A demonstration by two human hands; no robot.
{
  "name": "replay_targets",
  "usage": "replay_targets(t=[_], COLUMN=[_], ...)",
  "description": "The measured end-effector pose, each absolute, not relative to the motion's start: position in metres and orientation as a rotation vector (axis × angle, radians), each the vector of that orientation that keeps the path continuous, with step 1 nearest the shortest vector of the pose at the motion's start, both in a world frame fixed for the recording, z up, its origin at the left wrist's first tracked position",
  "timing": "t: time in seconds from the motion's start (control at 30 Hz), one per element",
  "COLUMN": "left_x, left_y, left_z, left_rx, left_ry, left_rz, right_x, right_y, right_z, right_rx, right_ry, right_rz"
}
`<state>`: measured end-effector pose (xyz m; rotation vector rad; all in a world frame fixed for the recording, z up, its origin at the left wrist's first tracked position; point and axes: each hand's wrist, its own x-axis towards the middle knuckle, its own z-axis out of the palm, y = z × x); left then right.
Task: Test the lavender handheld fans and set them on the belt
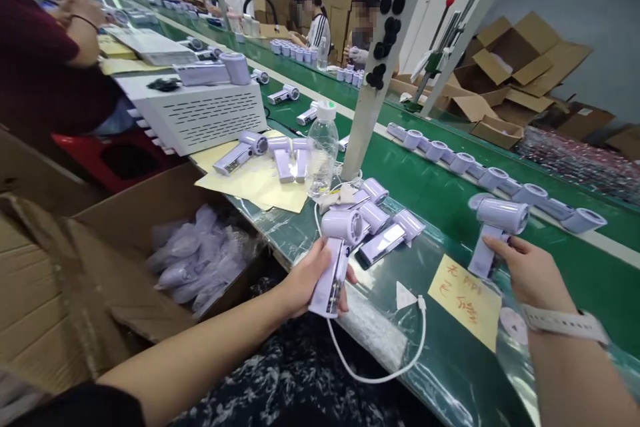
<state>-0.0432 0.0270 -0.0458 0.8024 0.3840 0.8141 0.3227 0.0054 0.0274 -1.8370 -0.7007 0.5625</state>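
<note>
My left hand [313,280] is wrapped round the handle of a lilac handheld fan [341,227], its round head upward and the handle's side showing inner parts. Over the right side of the bench, my right hand [535,270] grips a second lilac fan [500,215] by its handle, thumb on the near face. Beneath that fan lies a yellow note [465,303] with red handwriting. Between my hands, several lilac fans [383,243] lie in a loose pile. A white cable [423,330] loops over the bench's front edge.
A clear plastic bottle [323,153] stands by a metal post [367,107]. Left are a white slotted metal box [210,113] and a carton [135,207] of bagged parts. A row of fan pieces [495,177] lines the green belt [400,170]. Other people sit along the line.
</note>
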Motion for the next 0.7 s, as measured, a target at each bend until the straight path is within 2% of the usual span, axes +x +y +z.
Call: replay_targets(t=[0.23,0.37,0.5,0.7], left_x=[-0.034,-0.033,-0.042,-0.052], left_y=[0.02,0.0,-0.023,-0.045], left_z=[-0.037,-0.007,0.026,0.047], left_rx=[0.82,0.918,1.022,1.031], left_ry=[0.338,0.302,0.275,0.273], left_rz=[0.849,0.74,0.657,0.573], right_x=[0.237,0.183,0.145,0.133], right_y=[-0.072,-0.102,-0.125,-0.145], right_z=[0.017,0.017,0.032,0.042], right_rx=[-1.8,-1.527,-1.169,-1.043], right_ry=[-0.542,-0.596,-0.635,-0.674], right_rz=[0.887,0.934,1.161,1.24])
